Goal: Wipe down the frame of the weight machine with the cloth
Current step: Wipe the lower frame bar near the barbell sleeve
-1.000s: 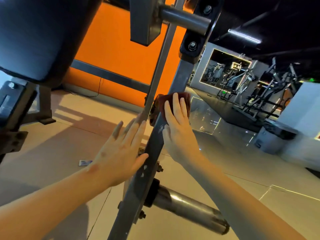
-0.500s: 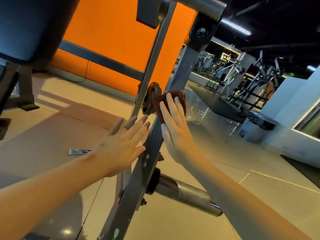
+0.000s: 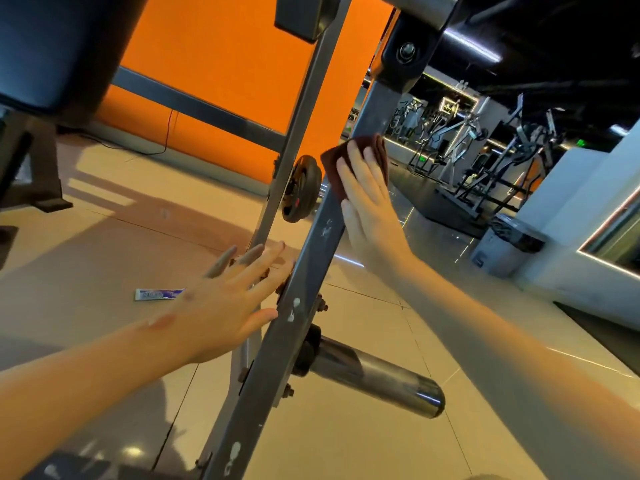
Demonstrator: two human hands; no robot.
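A grey steel frame bar [image 3: 301,278] of the weight machine slants from bottom centre up to a black bracket at the top. My right hand [image 3: 369,206] lies flat with straight fingers on a dark red cloth [image 3: 332,168], pressing it against the right side of the bar, well up its length. My left hand [image 3: 228,299] is spread open lower down, its fingertips and thumb touching the bar's left edge. The bar shows chipped white spots.
A chrome plate peg [image 3: 374,375] sticks out to the right low on the bar. A thinner upright [image 3: 287,161] with a small black wheel [image 3: 301,188] stands just behind. A padded seat [image 3: 45,50] hangs upper left. A small tube [image 3: 157,294] lies on the tiled floor. A bin [image 3: 502,251] stands at right.
My right hand has slid the cloth up along the bar. The left hand stayed by the bar's lower edge, and my view tilted upward.
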